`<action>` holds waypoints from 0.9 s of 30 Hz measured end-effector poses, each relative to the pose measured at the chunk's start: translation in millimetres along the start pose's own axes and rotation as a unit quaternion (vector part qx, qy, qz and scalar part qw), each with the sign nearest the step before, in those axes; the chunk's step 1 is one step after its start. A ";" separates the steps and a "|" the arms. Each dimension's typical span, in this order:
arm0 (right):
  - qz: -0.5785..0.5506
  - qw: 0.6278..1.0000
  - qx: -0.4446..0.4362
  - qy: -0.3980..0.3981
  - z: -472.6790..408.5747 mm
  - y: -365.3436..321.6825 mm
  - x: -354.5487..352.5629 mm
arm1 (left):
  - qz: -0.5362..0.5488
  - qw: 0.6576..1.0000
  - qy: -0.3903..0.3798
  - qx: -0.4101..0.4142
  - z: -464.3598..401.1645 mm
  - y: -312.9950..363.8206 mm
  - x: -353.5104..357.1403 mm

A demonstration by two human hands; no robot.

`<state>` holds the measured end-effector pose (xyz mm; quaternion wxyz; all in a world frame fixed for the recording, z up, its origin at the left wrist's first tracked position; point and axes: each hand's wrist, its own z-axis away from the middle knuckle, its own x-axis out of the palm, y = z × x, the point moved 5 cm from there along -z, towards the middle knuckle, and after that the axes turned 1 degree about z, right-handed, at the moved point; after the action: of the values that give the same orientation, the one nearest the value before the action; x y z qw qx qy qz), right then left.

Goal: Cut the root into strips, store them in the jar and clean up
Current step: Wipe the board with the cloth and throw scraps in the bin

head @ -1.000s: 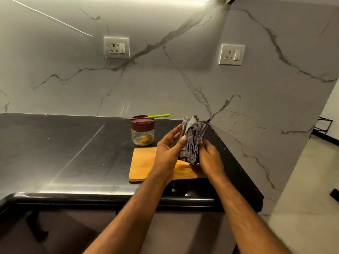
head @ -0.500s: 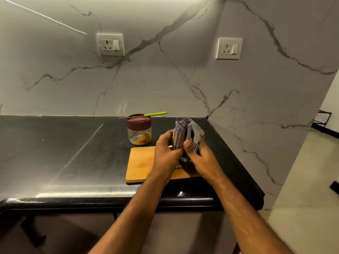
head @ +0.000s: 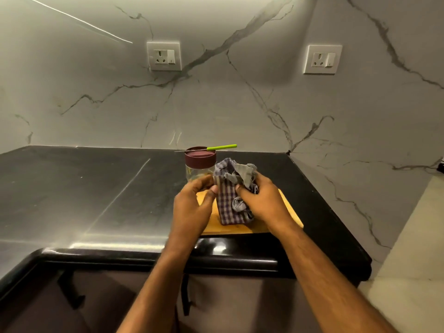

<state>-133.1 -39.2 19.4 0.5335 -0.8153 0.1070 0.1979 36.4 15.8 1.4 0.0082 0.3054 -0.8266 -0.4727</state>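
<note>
A checked purple-and-white cloth (head: 228,205) is bunched between both hands, just above the wooden cutting board (head: 288,212). My left hand (head: 192,207) pinches the cloth's left edge with thumb and fingers. My right hand (head: 262,200) grips the crumpled right side. Behind my left hand stands a clear jar (head: 199,170) with a maroon lid on; its lower part is hidden. A knife with a green handle (head: 221,147) lies on the counter behind the jar.
The black stone counter (head: 96,193) runs left and ends in a rounded front edge. A marble wall with two sockets (head: 164,56) rises behind. The counter's right end drops to a pale floor (head: 408,272).
Both hands have kept working the cloth, folding and bunching it lower, closer to the board. The camera has moved nearer to the counter.
</note>
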 end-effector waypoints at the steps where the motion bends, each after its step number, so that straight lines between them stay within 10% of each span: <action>1: 0.010 1.000 0.015 -0.007 -6.3 -6.5 7.2 | -0.073 0.997 0.015 0.001 0.1 -5.8 -13.0; 5: 0.109 0.991 0.073 -0.036 -33.8 -25.3 32.3 | -0.345 0.929 -0.113 -0.073 8.5 -37.0 -36.6; 11: 0.257 0.960 0.086 -0.069 -47.7 -33.6 87.4 | -0.357 0.897 -0.244 -0.091 17.7 -46.7 -34.5; 27: 0.448 0.893 -0.005 0.045 -44.1 -24.1 86.6 | -0.392 0.872 -0.263 -0.129 18.8 -56.8 -34.4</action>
<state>-36.7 -66.4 17.1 0.3786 -0.6915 0.4839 0.3799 87.0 27.1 -44.3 -0.3565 0.4648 -0.5421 -0.6025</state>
